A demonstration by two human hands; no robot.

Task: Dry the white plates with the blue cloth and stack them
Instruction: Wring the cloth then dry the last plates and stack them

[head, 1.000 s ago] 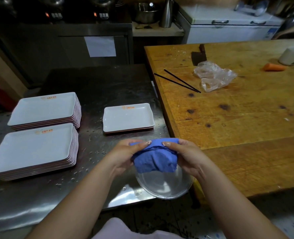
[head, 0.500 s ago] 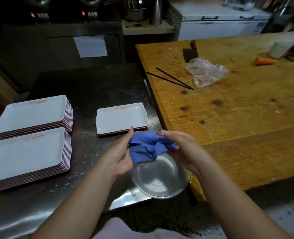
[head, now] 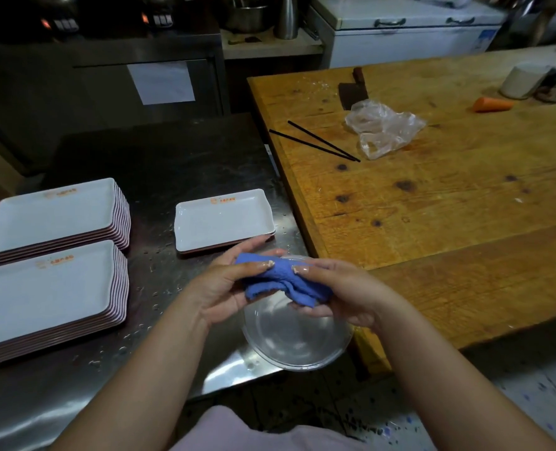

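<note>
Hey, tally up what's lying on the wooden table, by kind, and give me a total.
Black chopsticks: 2
Clear plastic bag: 1
Carrot: 1
Cleaver: 1
White cup on its side: 1
Total: 6

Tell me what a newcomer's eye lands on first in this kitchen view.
The blue cloth, bunched between the left hand and right hand above a clear round dish at the steel counter's near edge. Then two tall stacks of white plates at the left, and the wooden table on the right.
</note>
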